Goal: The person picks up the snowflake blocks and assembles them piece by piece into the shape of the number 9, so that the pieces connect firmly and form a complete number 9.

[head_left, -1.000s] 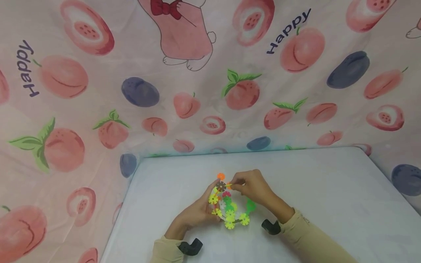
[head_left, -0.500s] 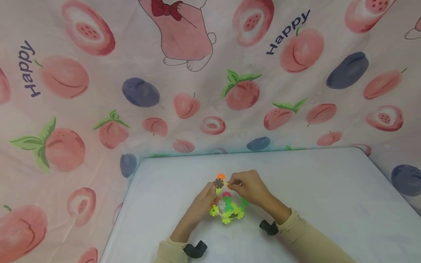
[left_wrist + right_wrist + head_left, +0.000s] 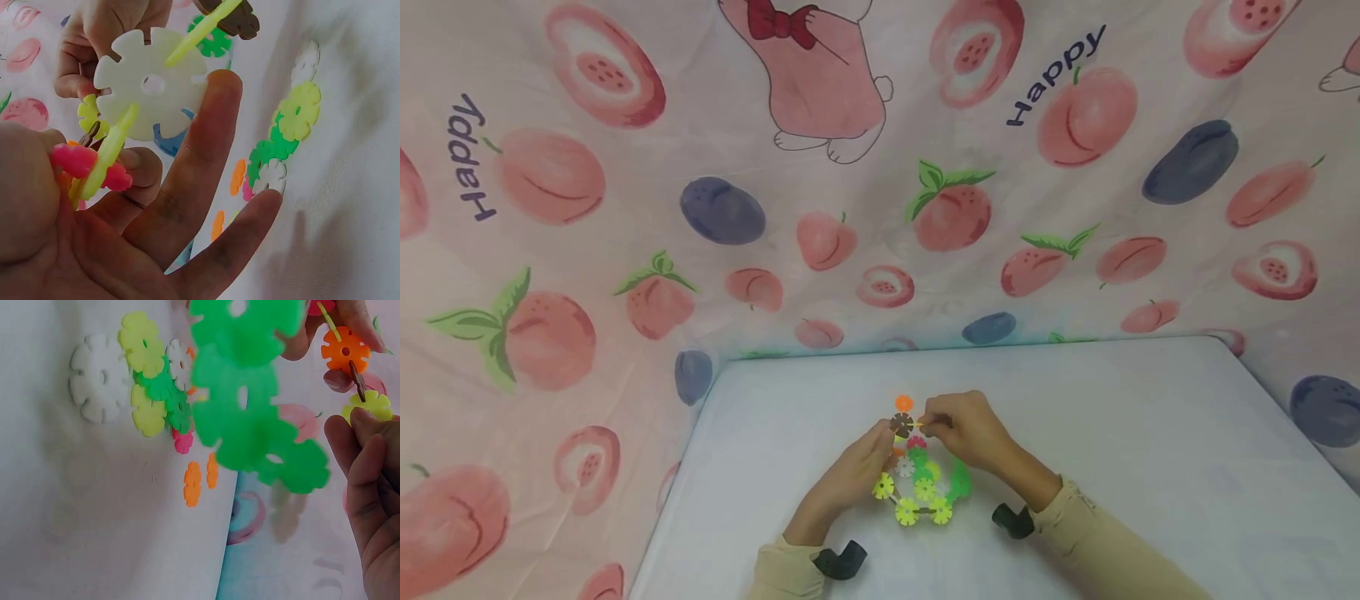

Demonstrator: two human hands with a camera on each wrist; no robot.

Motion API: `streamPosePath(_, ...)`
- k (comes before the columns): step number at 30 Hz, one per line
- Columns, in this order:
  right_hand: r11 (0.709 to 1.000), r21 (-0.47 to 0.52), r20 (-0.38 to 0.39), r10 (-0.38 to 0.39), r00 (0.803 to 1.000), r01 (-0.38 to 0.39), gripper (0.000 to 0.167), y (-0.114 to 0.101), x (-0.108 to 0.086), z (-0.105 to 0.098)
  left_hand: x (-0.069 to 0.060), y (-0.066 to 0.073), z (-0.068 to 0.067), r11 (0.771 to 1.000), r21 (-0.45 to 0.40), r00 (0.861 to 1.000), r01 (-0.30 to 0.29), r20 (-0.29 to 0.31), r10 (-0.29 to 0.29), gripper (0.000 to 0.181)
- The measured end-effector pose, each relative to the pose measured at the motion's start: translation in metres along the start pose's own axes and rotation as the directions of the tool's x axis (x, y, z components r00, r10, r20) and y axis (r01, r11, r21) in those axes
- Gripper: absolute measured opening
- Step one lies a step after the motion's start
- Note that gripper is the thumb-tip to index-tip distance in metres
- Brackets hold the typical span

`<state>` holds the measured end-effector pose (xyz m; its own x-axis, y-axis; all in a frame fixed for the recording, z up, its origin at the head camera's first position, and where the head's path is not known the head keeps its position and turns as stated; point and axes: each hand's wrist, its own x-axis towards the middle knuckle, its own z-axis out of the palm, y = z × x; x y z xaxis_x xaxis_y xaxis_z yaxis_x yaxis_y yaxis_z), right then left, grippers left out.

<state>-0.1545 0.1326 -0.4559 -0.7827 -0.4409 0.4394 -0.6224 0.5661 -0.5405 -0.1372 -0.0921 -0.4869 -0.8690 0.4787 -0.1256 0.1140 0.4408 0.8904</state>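
My left hand (image 3: pixel 850 471) grips a chain of notched plastic interlocking discs. A brown disc (image 3: pixel 902 425) shows at its thumb side in the head view. From this hand the chain loops down through yellow discs (image 3: pixel 907 511) to green discs (image 3: pixel 958 482). My right hand (image 3: pixel 973 429) pinches a yellow disc (image 3: pixel 375 407) between thumb and finger. In the right wrist view, an edge-on brown disc (image 3: pixel 357 381) sits between that yellow disc and an orange disc (image 3: pixel 345 350). Close to the left wrist camera are a white disc (image 3: pixel 150 81) and a pink disc (image 3: pixel 75 161).
Several loose discs lie on the white table (image 3: pixel 1112 433) beyond and beneath the chain, among them a white disc (image 3: pixel 100 378) and an orange disc (image 3: pixel 904 403). Behind the table hangs a fruit-print cloth (image 3: pixel 880 208).
My left hand turned and lifted the chain, which swung inward, then dropped back lower and a little left. The right hand has hardly moved and keeps its pinch on the yellow disc.
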Motion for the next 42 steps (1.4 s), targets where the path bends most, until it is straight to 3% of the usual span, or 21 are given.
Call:
streamPosePath(19,0.991,0.027,0.083,0.127,0.988,-0.13,0.012,0.007,0.0,-0.007,-0.001,-0.005,0.003,0.989,-0.144,1.0,0.022,0.009,-0.021,0.057)
streamPosePath(24,0.985,0.026,0.075,0.169,0.983,-0.172,0.011,0.01,-0.002,-0.01,-0.003,-0.006,0.003,0.991,-0.118,0.997,0.068,-0.038,-0.073,0.057)
streamPosePath(28,0.977,0.024,0.006,0.214,0.977,-0.214,0.012,0.017,-0.005,-0.013,-0.006,-0.008,0.001,0.992,-0.104,0.993,0.069,-0.088,-0.079,0.059)
streamPosePath(33,0.96,0.047,-0.097,0.28,0.955,-0.277,0.016,0.03,-0.008,-0.017,-0.009,-0.014,-0.005,0.989,-0.12,0.991,0.084,-0.096,-0.096,0.059)
streamPosePath(36,0.954,0.035,-0.113,0.301,0.947,-0.299,0.019,0.04,-0.01,-0.016,-0.01,-0.016,-0.009,0.985,-0.141,0.989,0.102,-0.092,-0.116,0.061)
streamPosePath(40,0.926,0.015,-0.027,0.378,0.925,-0.378,0.015,0.054,-0.012,-0.009,-0.011,-0.016,-0.012,0.976,-0.187,0.986,0.112,-0.102,-0.133,0.064)
streamPosePath(42,0.902,-0.002,0.05,0.432,0.901,-0.432,0.012,0.059,-0.013,-0.004,-0.011,-0.015,-0.014,0.972,-0.205,0.984,0.119,-0.109,-0.144,0.067)
